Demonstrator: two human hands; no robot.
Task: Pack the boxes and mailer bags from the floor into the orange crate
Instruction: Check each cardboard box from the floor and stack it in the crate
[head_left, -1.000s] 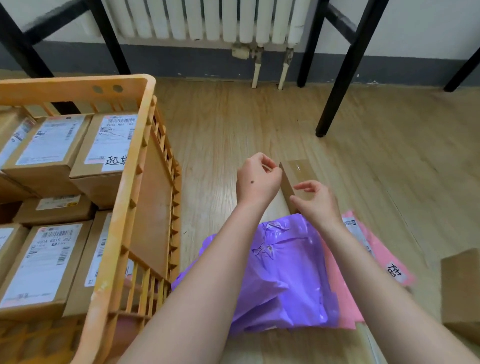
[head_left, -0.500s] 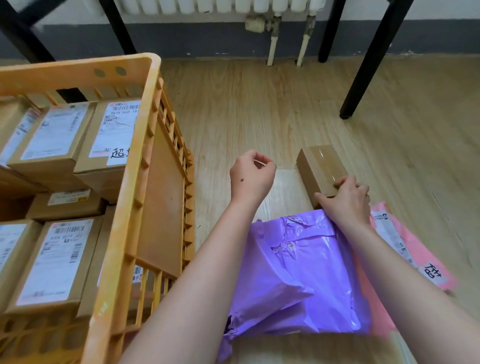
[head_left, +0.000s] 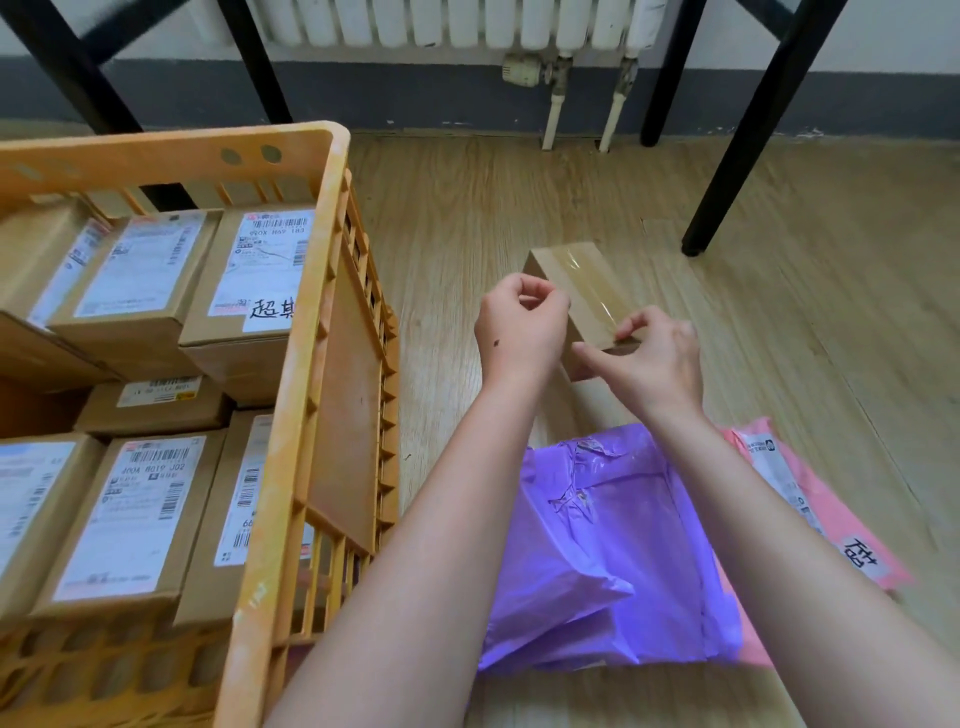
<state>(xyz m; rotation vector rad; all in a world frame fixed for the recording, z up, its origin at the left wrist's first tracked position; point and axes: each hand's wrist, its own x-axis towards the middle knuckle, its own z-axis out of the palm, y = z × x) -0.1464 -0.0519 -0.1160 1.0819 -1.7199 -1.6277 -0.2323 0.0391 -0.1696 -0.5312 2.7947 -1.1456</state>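
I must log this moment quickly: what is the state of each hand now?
Left hand: fingers curled beside the small cardboard box; a grip cannot be told.
Right hand: pinches the box's near end.

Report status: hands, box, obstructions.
Right hand pinching taped box at near end; left hand curled alongside, grip unclear. Purple mailer, pink mailer on floor. Orange crate left, nothing between.
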